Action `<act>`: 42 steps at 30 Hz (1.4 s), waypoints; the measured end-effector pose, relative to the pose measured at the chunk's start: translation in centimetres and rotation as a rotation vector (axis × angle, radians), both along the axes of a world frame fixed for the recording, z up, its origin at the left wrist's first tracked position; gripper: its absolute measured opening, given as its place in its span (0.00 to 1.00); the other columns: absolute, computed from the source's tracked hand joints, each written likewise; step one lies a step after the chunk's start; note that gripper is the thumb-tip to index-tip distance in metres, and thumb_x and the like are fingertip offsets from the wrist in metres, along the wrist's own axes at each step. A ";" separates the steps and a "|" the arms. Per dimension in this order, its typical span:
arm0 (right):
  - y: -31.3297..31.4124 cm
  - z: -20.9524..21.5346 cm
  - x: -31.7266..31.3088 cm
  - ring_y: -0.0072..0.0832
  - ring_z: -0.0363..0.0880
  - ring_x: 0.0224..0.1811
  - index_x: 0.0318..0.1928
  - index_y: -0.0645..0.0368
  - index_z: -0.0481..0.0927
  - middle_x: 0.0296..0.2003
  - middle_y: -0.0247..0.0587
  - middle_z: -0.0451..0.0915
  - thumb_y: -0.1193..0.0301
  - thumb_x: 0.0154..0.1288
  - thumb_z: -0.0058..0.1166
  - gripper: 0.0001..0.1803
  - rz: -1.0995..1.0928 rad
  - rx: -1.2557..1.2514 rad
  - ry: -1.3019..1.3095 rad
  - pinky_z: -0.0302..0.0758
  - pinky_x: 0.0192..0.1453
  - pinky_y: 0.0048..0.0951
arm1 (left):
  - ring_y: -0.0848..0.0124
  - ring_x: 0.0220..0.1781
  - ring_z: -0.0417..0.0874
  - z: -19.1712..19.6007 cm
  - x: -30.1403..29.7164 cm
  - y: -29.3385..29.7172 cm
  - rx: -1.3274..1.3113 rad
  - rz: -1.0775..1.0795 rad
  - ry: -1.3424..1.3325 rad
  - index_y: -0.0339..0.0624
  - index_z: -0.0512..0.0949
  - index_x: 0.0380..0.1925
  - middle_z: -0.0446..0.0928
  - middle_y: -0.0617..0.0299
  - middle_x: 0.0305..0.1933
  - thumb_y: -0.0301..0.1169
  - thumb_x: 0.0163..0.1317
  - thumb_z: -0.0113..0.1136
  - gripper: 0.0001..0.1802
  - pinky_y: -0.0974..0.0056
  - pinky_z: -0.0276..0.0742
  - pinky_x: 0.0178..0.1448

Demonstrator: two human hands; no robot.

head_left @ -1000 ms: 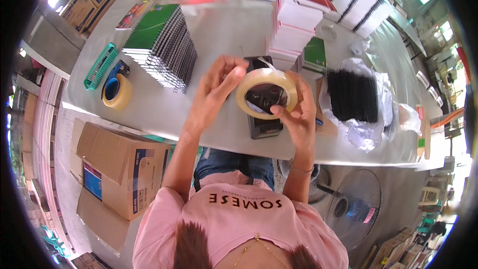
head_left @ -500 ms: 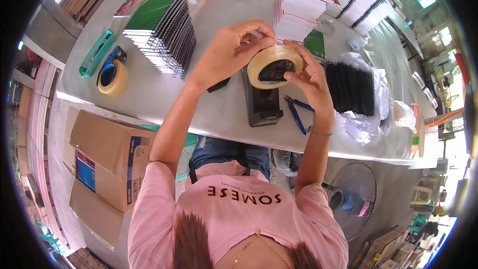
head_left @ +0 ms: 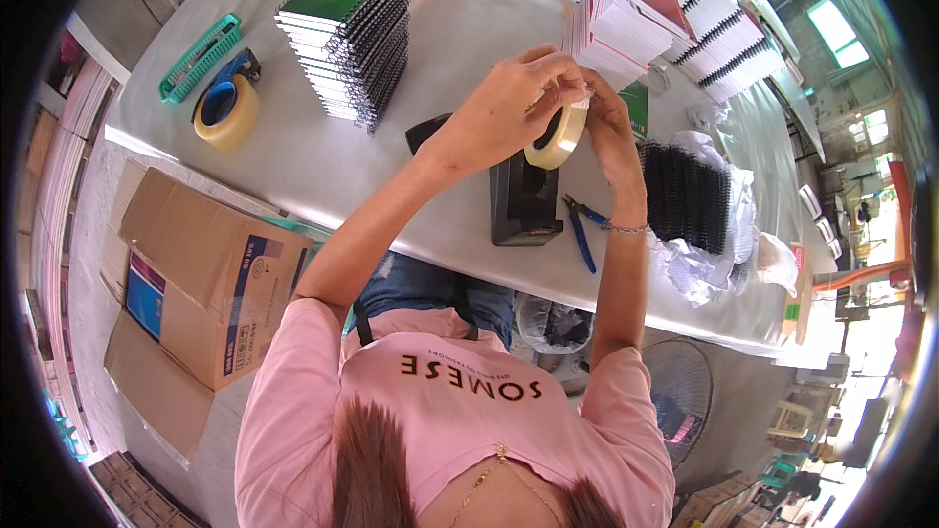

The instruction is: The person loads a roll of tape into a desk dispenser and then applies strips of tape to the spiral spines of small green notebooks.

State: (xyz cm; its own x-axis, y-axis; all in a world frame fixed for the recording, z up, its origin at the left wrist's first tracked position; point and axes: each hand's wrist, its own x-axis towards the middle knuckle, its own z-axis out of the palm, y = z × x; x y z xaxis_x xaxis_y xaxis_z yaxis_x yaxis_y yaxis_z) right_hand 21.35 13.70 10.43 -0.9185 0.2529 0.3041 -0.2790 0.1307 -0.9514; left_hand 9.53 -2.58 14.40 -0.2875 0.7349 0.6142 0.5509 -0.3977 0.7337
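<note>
A roll of clear packing tape [head_left: 560,144], turned nearly edge-on, is between my hands above the table. My right hand [head_left: 613,127] wraps around its far right side. My left hand [head_left: 516,110] is closed, its fingers pinching the roll's upper edge, where a small whitish bit shows. The fingertips overlap, so the exact grip is partly hidden. Right below the roll stands a black tape dispenser [head_left: 525,210]. Side cutters with blue handles [head_left: 582,233] lie beside it, near my right wrist. Another dark piece [head_left: 423,132] is partly covered by my left forearm.
Green-covered spiral notebooks [head_left: 357,39] stand stacked at left, near a teal basket [head_left: 201,57] and a second tape roll [head_left: 227,115]. Black binding coils [head_left: 688,198] lie on crumpled plastic at right. Paper stacks [head_left: 626,34] rise behind. An open carton [head_left: 210,274] sits below the left edge.
The tape roll has turned from facing me to nearly edge-on. My left hand has moved right, closer to my right hand. The view has shifted slightly.
</note>
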 end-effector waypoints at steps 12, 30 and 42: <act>-1.6 0.7 1.4 0.33 0.61 0.72 0.74 0.58 0.53 0.69 0.38 0.61 0.70 0.55 0.70 0.50 0.043 -0.011 0.041 0.61 0.74 0.36 | 0.61 0.40 0.85 -0.6 -0.2 2.2 0.017 -0.023 0.008 0.33 0.77 0.38 0.78 0.53 0.44 0.26 0.65 0.58 0.07 0.62 0.81 0.45; -1.2 -0.6 0.3 0.34 0.52 0.76 0.74 0.61 0.52 0.71 0.43 0.58 0.75 0.57 0.69 0.49 0.039 0.064 -0.064 0.48 0.78 0.37 | 0.67 0.40 0.82 -3.2 -2.4 2.6 -0.042 -0.087 -0.059 0.34 0.78 0.34 0.77 0.57 0.40 0.26 0.65 0.59 0.05 0.64 0.78 0.49; -1.4 -1.3 0.1 0.36 0.50 0.77 0.74 0.63 0.53 0.72 0.47 0.58 0.67 0.59 0.69 0.48 0.013 0.192 -0.142 0.47 0.79 0.38 | 0.70 0.42 0.81 -3.4 -3.3 1.3 -0.179 -0.058 -0.100 0.33 0.77 0.34 0.79 0.59 0.39 0.28 0.65 0.60 0.07 0.63 0.78 0.50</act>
